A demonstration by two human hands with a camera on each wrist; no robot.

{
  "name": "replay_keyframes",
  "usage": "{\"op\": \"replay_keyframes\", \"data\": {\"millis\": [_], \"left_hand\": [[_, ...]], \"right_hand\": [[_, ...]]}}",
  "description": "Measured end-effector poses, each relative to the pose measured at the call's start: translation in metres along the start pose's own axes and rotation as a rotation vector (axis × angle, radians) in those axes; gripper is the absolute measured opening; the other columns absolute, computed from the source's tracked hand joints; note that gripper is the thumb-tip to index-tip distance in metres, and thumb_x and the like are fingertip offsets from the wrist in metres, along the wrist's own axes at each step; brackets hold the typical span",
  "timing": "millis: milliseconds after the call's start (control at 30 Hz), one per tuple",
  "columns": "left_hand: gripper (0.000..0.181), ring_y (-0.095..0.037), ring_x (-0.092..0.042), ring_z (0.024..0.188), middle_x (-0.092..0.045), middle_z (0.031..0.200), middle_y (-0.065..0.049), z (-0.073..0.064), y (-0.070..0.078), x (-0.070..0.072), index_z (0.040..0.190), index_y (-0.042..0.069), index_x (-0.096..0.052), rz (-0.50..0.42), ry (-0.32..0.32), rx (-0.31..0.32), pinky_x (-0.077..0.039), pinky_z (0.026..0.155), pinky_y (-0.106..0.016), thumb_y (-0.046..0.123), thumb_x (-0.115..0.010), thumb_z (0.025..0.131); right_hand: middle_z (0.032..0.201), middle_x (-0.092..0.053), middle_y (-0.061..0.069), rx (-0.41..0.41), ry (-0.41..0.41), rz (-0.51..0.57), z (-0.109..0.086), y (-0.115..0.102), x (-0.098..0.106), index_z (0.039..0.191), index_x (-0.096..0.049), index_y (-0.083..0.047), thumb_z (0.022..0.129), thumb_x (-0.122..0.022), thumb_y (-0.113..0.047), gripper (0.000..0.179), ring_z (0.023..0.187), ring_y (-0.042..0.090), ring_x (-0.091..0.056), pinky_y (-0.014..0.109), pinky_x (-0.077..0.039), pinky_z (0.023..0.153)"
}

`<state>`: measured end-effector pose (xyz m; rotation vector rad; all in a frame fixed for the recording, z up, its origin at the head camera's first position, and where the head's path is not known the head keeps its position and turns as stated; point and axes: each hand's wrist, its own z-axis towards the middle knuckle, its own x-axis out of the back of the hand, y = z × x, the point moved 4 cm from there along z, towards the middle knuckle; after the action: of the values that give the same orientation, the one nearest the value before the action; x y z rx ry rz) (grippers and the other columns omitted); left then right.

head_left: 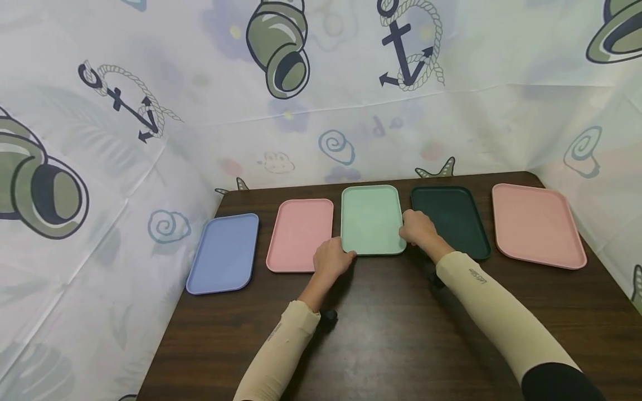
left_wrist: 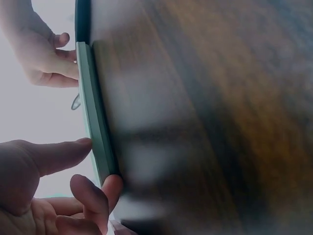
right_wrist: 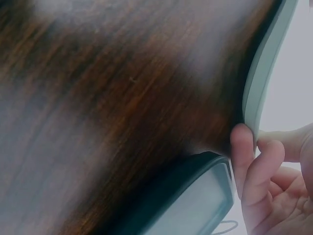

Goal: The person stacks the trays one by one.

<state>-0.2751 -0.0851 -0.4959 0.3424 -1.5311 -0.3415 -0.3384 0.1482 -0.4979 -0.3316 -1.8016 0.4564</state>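
A mint green tray [head_left: 373, 220] lies between both hands, among several trays in a row. My left hand [head_left: 332, 259] pinches its near left corner, thumb on the rim and a fingertip at the underside, as the left wrist view shows. Its right edge is held by my right hand [head_left: 419, 227], with the thumb and curled fingers [right_wrist: 264, 169] at the rim. To the right, partly behind that hand, is a dark green tray [head_left: 451, 220]. A pink tray [head_left: 301, 234] sits beside my left hand, its near right corner hidden by it.
A blue tray [head_left: 223, 253] is at the far left and a second, larger pink tray [head_left: 539, 225] at the far right. All rest on a dark wooden table [head_left: 381, 334]. Patterned white cloth [head_left: 200, 100] stands behind and along the sides.
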Motion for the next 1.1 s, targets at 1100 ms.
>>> {"op": "replay_keyframes", "data": {"millis": [1100], "left_hand": [[0.043,-0.023,-0.061,0.073,-0.061,0.08,-0.004,-0.022,0.003,0.001,0.097,0.007,-0.066,0.023,-0.109,-0.135,-0.047,0.059,-0.038,0.048,-0.069,0.088]], "right_hand": [[0.092,-0.064,0.02,0.079,0.216,-0.017,-0.034,-0.009,-0.005,0.116,-0.064,0.003,0.094,-0.058,-0.014,0.029,0.066,0.027,-0.055,0.037,-0.041,0.053]]}}
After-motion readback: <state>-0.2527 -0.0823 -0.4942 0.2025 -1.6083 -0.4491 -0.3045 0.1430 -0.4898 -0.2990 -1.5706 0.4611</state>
